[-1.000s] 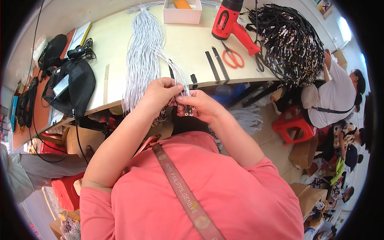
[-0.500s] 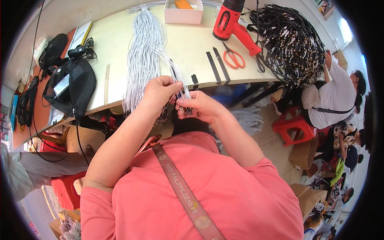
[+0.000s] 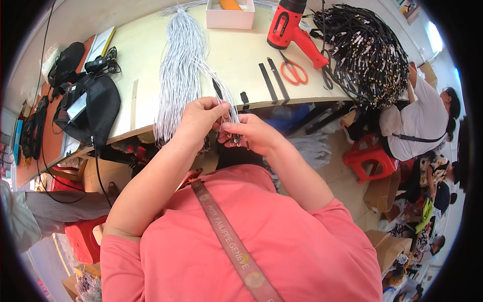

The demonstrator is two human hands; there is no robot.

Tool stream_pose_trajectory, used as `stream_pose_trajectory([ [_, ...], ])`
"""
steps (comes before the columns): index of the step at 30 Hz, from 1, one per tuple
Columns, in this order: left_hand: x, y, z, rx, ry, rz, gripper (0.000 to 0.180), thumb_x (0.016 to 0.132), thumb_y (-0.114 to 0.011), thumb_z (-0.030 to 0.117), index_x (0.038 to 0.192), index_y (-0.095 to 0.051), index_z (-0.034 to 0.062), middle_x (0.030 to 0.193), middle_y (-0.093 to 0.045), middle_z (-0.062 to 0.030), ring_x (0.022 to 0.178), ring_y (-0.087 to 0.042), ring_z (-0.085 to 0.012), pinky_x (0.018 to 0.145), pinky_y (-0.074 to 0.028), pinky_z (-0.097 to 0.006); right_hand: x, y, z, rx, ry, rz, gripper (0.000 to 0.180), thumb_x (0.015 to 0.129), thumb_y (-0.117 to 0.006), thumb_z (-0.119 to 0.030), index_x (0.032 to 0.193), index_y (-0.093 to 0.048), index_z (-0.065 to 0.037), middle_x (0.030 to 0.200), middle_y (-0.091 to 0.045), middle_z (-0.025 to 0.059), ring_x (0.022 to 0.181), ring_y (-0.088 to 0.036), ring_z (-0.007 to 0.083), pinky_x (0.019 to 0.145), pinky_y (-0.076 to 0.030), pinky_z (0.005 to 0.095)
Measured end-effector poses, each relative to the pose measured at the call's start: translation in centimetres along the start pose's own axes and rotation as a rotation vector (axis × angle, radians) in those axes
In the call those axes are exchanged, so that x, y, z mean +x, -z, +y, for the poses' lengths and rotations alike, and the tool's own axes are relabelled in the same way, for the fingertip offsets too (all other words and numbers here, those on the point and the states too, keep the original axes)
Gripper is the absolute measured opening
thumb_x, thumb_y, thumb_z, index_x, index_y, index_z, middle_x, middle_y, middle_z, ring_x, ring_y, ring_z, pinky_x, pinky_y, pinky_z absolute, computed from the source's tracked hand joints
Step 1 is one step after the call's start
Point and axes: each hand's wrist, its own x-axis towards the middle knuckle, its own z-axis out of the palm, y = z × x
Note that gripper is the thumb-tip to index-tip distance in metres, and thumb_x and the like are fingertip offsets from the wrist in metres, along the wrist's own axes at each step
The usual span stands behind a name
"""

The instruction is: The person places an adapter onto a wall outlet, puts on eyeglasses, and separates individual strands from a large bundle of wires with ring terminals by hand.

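One left hand (image 3: 200,116) and one right hand (image 3: 255,133) hold white wires (image 3: 225,88) at the frame's centre, before a pale table (image 3: 234,60) spanning the top; a red stool (image 3: 358,160) stands right, on tiled floor (image 3: 334,168).

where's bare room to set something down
Bare tabletop shows between the white wires and black strips, in front of the white box, and between the wires and black mesh item, around a tan strip. Crowded: heat gun, scissors, black cables at right; left hand and right hand holding wires at the front edge.
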Motion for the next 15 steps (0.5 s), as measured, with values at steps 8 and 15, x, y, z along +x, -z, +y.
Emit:
stream_pose_trajectory([
  [8, -0.2, -0.7, 0.1, 0.011, -0.021, 0.047, 0.014, 0.082, -0.064, 0.016, 0.073, -0.060, 0.0064, 0.064, -0.056, 0.0013, 0.057, -0.050, -0.0058, 0.052, -0.040, -0.020, 0.3, 0.0, 0.4, -0.078, 0.071, -0.006, 0.016, 0.076, -0.069, -0.018, 0.081, -0.061, -0.005, 0.074, -0.061, 0.0054, 0.063, -0.056, 0.0117, 0.057, -0.044, 0.0222],
  [15, 0.1, -0.3, 0.2, 0.008, 0.000, 0.040, 0.016, 0.081, -0.065, 0.017, 0.071, -0.058, 0.0070, 0.065, -0.056, 0.0006, 0.054, -0.048, -0.0062, 0.050, -0.040, -0.020, -0.5, -0.5, -0.7, -0.132, 0.025, -0.051, 0.011, 0.075, -0.067, -0.009, 0.078, -0.060, -0.002, 0.073, -0.061, 0.0067, 0.063, -0.057, 0.0118, 0.057, -0.045, 0.0218],
])
